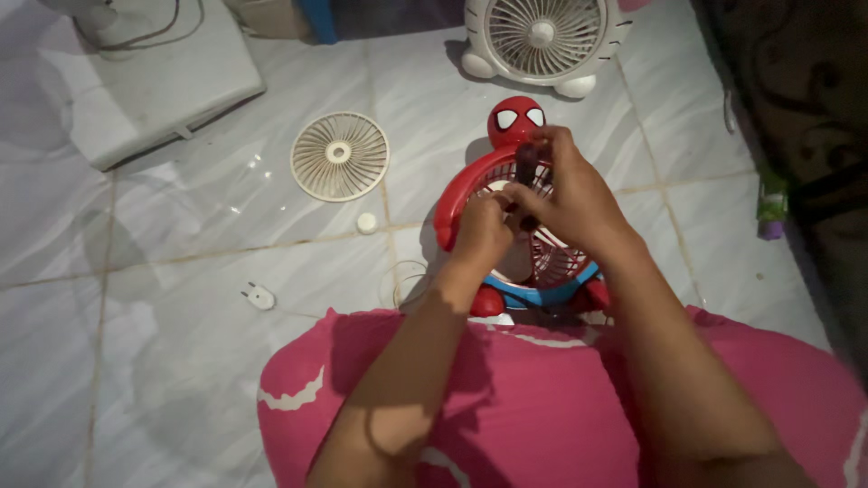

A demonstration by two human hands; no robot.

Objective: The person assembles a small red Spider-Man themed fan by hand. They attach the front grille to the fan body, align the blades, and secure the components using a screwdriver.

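A small red and blue toy-shaped desk fan (pixel 461 194) lies on the tiled floor in front of me, with a red masked head at its top. My right hand (pixel 565 194) is shut on a dark screwdriver handle (pixel 525 163) held upright over the fan's red grille. My left hand (pixel 479 237) presses its fingers against the grille's centre, beside the tool's tip. The tip itself is hidden by my fingers.
A loose cream fan grille (pixel 339 155) and a small white cap (pixel 366 223) lie to the left. A white plug (pixel 260 295) with its cord lies nearer me. A white desk fan (pixel 541 41) stands behind, a white flat box (pixel 154 86) at far left. A pink pillow (pixel 542 407) covers my lap.
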